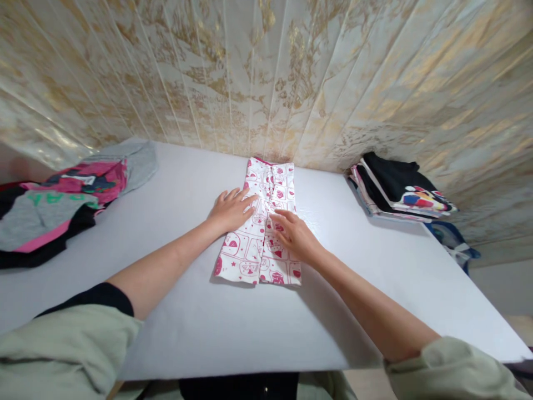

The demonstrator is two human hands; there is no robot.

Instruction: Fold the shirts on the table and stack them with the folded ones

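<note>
A white garment with a red cartoon print [270, 183] lies folded into a long narrow strip in the middle of the white table [175, 289]. My left hand [231, 209] rests flat on the strip's left side, fingers stretched out. My right hand [293, 234] lies palm down on its right half, fingers extended toward the centre fold. Neither hand grips anything.
A loose heap of grey, pink and black clothes [54, 211] covers the table's left end. A neat stack of folded clothes [397, 189] sits at the far right. A marbled gold-and-white wall [266, 72] runs along the table's back edge. Blue fabric [453, 241] hangs off the right side.
</note>
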